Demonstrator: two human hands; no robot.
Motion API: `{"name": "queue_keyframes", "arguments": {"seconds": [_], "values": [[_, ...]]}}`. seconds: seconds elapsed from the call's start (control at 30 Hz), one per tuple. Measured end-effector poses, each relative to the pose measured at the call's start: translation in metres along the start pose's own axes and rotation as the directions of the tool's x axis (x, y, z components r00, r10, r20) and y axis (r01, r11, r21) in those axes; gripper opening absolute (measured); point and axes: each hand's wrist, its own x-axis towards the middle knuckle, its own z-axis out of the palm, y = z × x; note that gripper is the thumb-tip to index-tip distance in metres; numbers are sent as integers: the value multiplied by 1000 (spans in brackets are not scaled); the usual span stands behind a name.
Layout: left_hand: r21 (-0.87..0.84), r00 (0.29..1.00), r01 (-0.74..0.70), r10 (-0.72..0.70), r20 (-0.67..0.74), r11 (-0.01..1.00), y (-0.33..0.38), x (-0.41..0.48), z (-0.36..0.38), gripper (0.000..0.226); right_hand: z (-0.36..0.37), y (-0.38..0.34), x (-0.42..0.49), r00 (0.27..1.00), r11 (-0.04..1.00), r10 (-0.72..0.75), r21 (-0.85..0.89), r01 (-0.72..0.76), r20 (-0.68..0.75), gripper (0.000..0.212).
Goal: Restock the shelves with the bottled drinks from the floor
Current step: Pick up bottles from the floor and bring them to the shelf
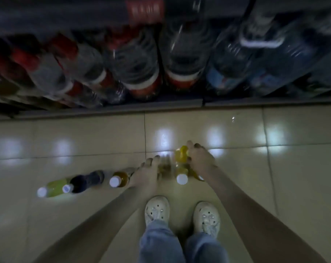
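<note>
Bottled drinks (81,184) are set out in a loose row on the tiled floor (303,186), short of the shelf, with white caps turned toward the person's feet. One of them, a yellow bottle (181,154), is gripped by the right hand (199,161), the fingers curled round its body. Beside it a blurred bottle (164,166) is reached by the left hand (147,174). Whether those fingers are closed on it cannot be told, since both are smeared by blur.

Several mishaps are judged possible. The yellow bottle is held by its side only, so a slip could be caused by its smooth body once it is lifted. The amber bottle (120,179) lies just beside the left wrist and could be knocked toward the green bottle (53,187) if that arm is swung outward. Distances may also be misjudged in the dim light and the glare patches on the glossy tiles.

On the bottom shelf (160,109) large water bottles (183,59) are packed against one another right up to the front lip. Little free room is seen there, and a drink forced in could be tipped off the edge. Open tile is left to the right of the hands and between the row and the shelf. The shoes (157,209) are planted close behind the hands, so a dropped bottle could land on them.
</note>
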Motion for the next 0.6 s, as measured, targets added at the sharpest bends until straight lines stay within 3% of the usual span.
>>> {"name": "queue_keyframes", "arguments": {"seconds": [0.13,0.3,0.4,0.5,0.6], "values": [[-44,999,-34,34,-3,998,-15,22,20,55,44,-4,25,1000,999,-6,-43,5,-15,55],[-100,999,8,-5,31,995,-13,-8,-3,37,28,-13,3,999,994,27,-105,-24,27,51],[-142,1000,23,-21,15,990,10,-47,-46,39,-14,-19,-46,998,998,58,-38,-58,24,54],[-152,999,-14,9,-35,988,44,-92,-101,37,-83,-23,-111,993,994,86,-62,-91,-75,46],[-169,998,-59,53,-41,984,84,-142,-158,32,-167,-10,-177,966,985,172,47,-166,-191,41]]}}
